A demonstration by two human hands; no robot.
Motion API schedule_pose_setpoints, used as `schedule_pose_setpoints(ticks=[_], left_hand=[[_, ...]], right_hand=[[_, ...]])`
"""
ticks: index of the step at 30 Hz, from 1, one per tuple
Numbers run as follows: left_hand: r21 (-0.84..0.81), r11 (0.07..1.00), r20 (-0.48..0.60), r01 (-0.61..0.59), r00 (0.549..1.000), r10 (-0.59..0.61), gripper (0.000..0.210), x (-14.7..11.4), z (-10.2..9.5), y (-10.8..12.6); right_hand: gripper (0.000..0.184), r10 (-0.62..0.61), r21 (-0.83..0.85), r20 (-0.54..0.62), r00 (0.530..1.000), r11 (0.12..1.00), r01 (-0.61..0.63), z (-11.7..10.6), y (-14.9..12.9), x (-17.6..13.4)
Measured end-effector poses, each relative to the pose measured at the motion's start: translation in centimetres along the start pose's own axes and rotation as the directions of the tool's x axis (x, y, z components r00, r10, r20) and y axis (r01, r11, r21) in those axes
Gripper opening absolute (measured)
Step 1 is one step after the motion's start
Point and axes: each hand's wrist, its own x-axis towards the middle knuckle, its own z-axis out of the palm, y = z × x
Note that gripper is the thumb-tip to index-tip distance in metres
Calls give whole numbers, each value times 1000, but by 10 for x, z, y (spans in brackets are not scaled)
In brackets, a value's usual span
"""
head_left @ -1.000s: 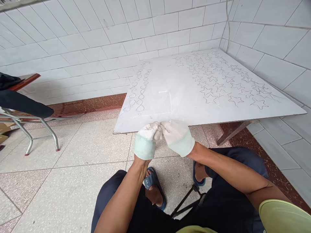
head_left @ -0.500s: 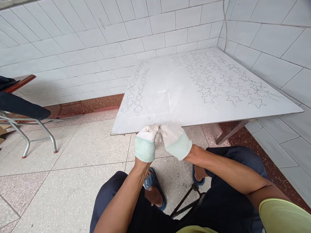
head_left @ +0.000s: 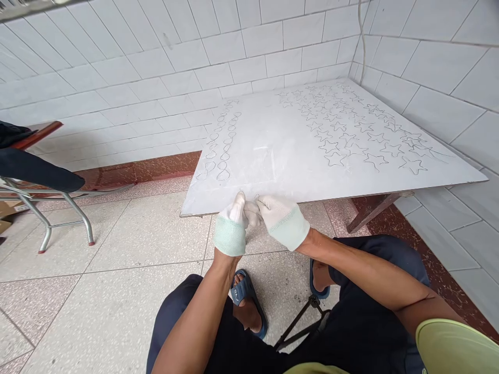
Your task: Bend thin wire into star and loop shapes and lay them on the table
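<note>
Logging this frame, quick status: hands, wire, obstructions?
Right hand pinches thin wire. Left hand beside it, grip unclear. White board just beyond hands, wire stars on it.

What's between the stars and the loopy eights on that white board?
Between the loopy eights and the stars, the head view shows just the white board, with some faint pale marks on it.

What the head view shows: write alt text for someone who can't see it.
Gloved left hand and right hand close together at the near edge of a white board, the right pinching what looks like thin wire. Wire-like stars lie on the board's right; looped figures lie on its left.
</note>
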Motion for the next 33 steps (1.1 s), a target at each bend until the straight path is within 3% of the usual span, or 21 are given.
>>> schedule_pose_setpoints(ticks=[2,6,12,17,22,27,33], left_hand=[[33,999,-14,-4,1000,5,67,0,-3,-2],[54,999,-46,-4,999,7,70,1,-11,-2],[166,985,65,44,996,-55,54,9,-18,1],[17,999,186,28,982,-30,59,15,-14,-3],[-32,999,230,41,973,-33,59,16,-13,-3],[-52,995,231,86,970,-72,52,12,-15,0],[-8,992,226,125,967,-120,50,11,-15,8]], right_hand=[[36,9,-55,-50,999,998,-12,3,4,-1],[33,-34,-115,-35,999,993,30,8,8,-4],[34,-39,-101,24,999,994,41,11,8,-5],[26,-96,-116,23,995,988,98,14,15,-4],[21,-149,-90,82,985,984,156,13,17,3],[23,-187,5,248,950,981,192,-1,22,5],[14,-172,-3,232,957,984,178,-12,22,0]])
